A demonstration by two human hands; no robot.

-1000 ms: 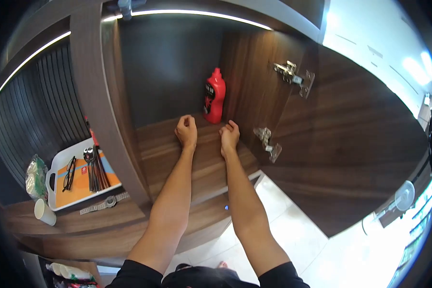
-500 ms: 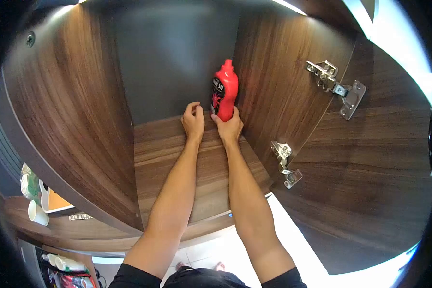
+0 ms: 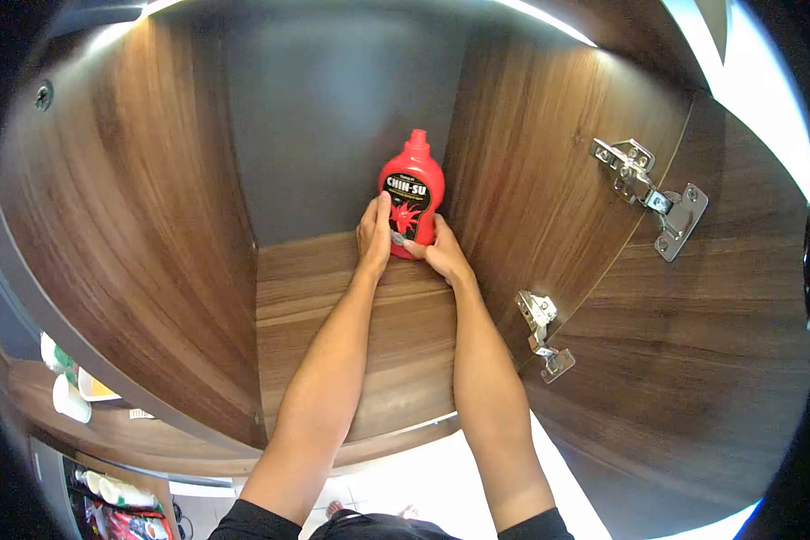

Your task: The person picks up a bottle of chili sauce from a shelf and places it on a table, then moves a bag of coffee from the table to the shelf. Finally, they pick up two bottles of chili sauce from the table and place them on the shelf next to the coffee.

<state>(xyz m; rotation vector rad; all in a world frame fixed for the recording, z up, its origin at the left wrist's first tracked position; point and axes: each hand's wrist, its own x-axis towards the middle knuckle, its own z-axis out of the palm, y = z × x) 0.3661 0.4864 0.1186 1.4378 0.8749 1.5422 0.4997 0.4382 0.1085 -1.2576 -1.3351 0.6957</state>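
A red sauce bottle (image 3: 428, 193) with a black CHIN-SU label stands upright at the back of the wooden cupboard shelf (image 3: 333, 315), near its right-hand corner. Its label faces me. Against the bottle's left side, my left hand (image 3: 374, 236) has its thumb along the label's edge, with the other fingers partly hidden behind. From the lower right, my right hand (image 3: 443, 255) grips the base, its thumb across the front. The two hands together enclose the bottle's lower part.
On the right hangs the open cupboard door (image 3: 693, 360), on an upper metal hinge (image 3: 648, 193) and a lower hinge (image 3: 544, 337). Wooden side panels (image 3: 144, 225) flank the shelf. At lower left are a white cup (image 3: 72, 399) and a drawer with several bottles (image 3: 117, 490).
The bottle has turned so its label now faces me. My left hand, beside it before with nothing held, has closed on its left side. My right hand has shifted to the lower right.
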